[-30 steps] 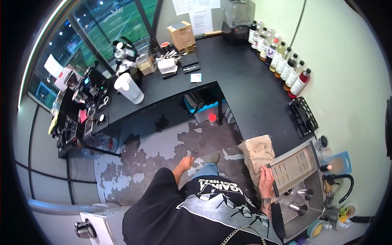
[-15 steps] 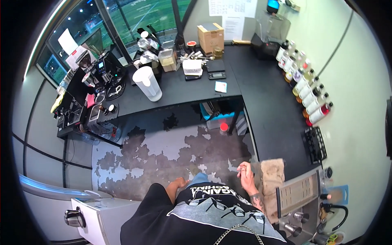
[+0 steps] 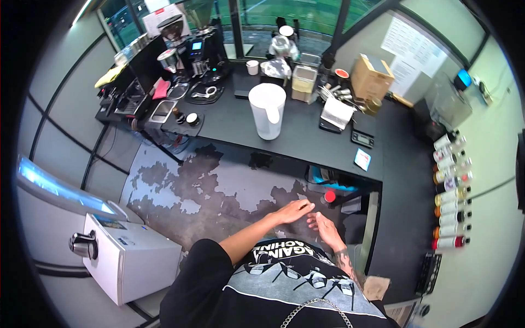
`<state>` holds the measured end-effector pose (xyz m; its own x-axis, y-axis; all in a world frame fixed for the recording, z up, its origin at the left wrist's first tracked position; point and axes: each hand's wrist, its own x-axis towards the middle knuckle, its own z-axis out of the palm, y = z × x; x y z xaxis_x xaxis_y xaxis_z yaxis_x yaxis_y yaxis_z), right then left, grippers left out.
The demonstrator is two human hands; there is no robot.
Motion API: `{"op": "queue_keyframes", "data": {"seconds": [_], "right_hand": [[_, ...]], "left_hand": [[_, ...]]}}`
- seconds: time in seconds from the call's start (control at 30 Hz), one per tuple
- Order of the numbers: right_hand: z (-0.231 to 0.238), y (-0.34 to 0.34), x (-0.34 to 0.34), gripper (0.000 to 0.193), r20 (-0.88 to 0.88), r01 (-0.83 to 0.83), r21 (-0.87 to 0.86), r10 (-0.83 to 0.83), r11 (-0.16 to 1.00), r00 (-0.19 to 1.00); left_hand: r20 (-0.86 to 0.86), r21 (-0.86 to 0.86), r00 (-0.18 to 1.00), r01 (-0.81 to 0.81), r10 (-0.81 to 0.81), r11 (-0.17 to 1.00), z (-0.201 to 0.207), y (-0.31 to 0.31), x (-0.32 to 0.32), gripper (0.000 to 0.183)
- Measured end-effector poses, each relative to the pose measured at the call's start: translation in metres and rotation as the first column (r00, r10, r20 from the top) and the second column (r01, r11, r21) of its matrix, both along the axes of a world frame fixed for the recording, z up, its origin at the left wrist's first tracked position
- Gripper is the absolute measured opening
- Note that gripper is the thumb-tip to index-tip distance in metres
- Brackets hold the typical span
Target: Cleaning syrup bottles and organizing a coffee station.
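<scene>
My left hand (image 3: 294,212) is in front of my body, over the floor, its fingers reaching toward my other hand. A small dark patch shows by its fingers; I cannot make out what it is. Just to the right, my right hand (image 3: 325,226) is raised with loosely bent fingers apart and nothing visible in it. The fingertips of both hands are close together. Beyond them, on the black counter (image 3: 219,127), stands a tall translucent white pitcher (image 3: 267,112). A small white-and-blue packet (image 3: 362,159) lies near the counter's front edge.
An espresso machine (image 3: 128,95) and grinder (image 3: 199,52) occupy the counter's left. Scales (image 3: 362,138), a plastic tub (image 3: 303,82) and a cardboard box (image 3: 372,76) stand farther right. Several syrup bottles (image 3: 453,208) line the right wall. A white cabinet (image 3: 134,257) is at lower left.
Both hands have come together in front of me; the left rose from beside my body and the right moved away from the sink side. My view has turned right and nearer the counter.
</scene>
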<state>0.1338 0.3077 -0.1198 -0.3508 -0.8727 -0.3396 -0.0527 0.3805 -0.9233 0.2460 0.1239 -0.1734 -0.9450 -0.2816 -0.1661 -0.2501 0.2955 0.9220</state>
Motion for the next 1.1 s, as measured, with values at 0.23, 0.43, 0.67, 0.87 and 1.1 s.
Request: {"op": "queue_keyframes", "data": {"seconds": [0.23, 0.43, 0.67, 0.87, 1.1], "right_hand": [[0.011, -0.086, -0.032, 0.058, 0.358, -0.242, -0.115, 0.268, 0.963, 0.894], [0.030, -0.156, -0.047, 0.040, 0.090, -0.750, -0.117, 0.759, 0.651, 0.644], [0.050, -0.257, -0.003, 0.052, -0.034, -0.968, -0.044, 0.968, 0.248, 0.250], [0.046, -0.334, 0.085, 0.056, -0.190, -0.974, -0.106, 0.957, 0.201, 0.218], [0.057, -0.475, 0.157, 0.030, -0.276, -0.749, -0.203, 0.697, 0.631, 0.662]], "left_hand": [[-0.027, 0.269, 0.996, -0.075, 0.086, 0.960, 0.070, -0.019, 0.007, 0.037], [-0.145, 0.107, 0.931, -0.322, 0.335, 0.941, 0.092, -0.017, 0.030, 0.052], [-0.013, 0.221, 0.819, -0.557, 0.573, 0.801, 0.117, -0.042, 0.079, 0.062], [-0.006, 0.090, 0.647, -0.759, 0.762, 0.645, 0.115, -0.093, 0.158, 0.061], [-0.078, 0.276, 0.405, -0.869, 0.911, 0.410, 0.120, -0.166, 0.265, 0.049]]}}
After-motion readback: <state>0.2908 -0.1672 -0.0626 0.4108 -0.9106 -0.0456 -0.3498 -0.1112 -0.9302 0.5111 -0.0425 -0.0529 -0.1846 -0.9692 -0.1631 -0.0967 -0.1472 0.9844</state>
